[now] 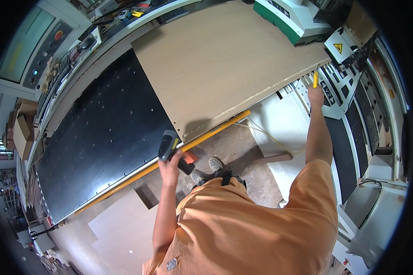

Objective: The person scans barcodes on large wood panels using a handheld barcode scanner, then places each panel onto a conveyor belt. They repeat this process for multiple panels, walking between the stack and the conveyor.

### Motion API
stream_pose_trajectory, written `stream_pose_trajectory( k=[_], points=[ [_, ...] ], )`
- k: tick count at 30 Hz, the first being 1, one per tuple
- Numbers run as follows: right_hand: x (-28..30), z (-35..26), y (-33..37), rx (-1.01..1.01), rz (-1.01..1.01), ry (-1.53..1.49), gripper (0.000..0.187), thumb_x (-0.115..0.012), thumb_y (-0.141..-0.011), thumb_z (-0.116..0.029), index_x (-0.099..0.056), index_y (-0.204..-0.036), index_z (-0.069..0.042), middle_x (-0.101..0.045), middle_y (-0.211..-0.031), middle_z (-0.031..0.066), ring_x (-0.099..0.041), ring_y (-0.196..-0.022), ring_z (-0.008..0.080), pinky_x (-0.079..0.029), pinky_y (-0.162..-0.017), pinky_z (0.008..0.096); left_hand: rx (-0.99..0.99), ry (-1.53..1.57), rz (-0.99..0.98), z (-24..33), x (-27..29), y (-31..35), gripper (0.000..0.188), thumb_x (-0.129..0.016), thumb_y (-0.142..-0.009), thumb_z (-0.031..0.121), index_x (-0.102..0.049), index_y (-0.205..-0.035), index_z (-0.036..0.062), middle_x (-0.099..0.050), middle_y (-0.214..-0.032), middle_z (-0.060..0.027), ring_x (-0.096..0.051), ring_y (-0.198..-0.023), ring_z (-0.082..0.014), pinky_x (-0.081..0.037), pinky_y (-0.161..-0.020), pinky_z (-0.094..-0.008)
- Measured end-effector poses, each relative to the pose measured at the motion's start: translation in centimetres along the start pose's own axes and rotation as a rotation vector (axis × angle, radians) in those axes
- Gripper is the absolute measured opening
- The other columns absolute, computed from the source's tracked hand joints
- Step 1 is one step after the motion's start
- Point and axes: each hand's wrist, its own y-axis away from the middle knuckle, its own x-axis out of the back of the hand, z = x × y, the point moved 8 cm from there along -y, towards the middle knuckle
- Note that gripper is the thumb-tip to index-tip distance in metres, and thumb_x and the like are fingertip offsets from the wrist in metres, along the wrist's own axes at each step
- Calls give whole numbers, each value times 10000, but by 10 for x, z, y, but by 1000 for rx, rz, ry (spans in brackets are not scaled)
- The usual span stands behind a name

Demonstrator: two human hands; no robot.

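My left hand (170, 168) is closed round a handheld barcode scanner (169, 143), dark grey with a yellow stripe. Its head points up over the front edge of the black table. An orange-red piece (191, 156) shows beside the scanner's handle; I cannot tell whether it belongs to it. With my right arm stretched forward, my right hand (315, 96) grips a slim yellow utility knife (315, 79), tip upward, near the right end of the panel's front edge. The large wood-coloured panel (215, 64) lies flat on the table, its raw front edge towards me.
The black table (101, 123) has small studs and a yellow bar (133, 186) along its front. A green and white machine head (284, 23) stands over the panel's far right. Control panel (46, 50) at far left; loose boards (119, 220) on the floor; a thin hose (273, 136) hangs nearby.
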Motion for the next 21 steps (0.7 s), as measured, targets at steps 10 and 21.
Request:
stream_pose_trajectory(
  k=[10, 21],
  points=[
    [0, 2, -2, -1, -2, -6, 538, -541, -928, -442, -540, -1269, -26, -646, -1213, 218, -623, -1128, 390, -488, -960, 481, 99, 143, -25, -14, -16, -11, 255, -667, -889, 279, -627, -969, 41, -676, -724, -85, -475, -392, -80, -275, -324, -231],
    [-4, 6, -4, 7, 56, -71, 474, -584, -903, -415, -573, -1200, -45, -680, -1127, 202, -653, -1068, 380, -518, -907, 483, 121, 158, 29, -38, 5, -7, 271, -623, -909, 317, -616, -960, 50, -664, -773, -88, -463, -407, -85, -266, -317, -223]
  ],
)
